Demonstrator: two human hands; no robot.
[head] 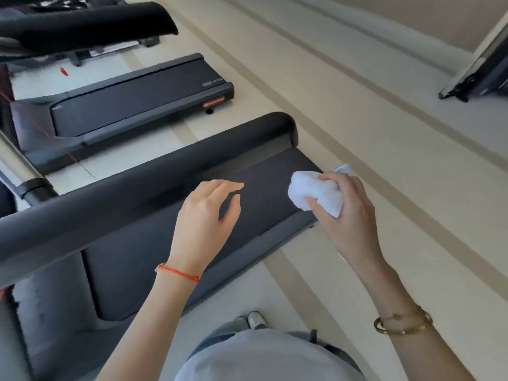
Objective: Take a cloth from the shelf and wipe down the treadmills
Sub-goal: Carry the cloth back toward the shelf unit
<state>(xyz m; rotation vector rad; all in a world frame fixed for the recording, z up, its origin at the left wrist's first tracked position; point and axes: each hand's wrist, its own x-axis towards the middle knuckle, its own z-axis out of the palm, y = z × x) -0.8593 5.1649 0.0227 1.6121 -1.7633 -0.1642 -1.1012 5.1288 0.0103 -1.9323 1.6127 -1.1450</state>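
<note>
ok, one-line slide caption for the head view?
Right hand grips a white cloth above the near treadmill; left hand hovers empty beside its handrail.

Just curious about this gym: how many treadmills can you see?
3, maybe more out of frame: nearest treadmill under the hands, second beyond it, and part of a third at top left.

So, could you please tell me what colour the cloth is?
White, plain with no pattern; the cloth shows clearly in the head view.

Near treadmill [247,193] under hands; 2nd treadmill [137,100] behind-left; cloth [316,193] in R hand [346,215].
</note>
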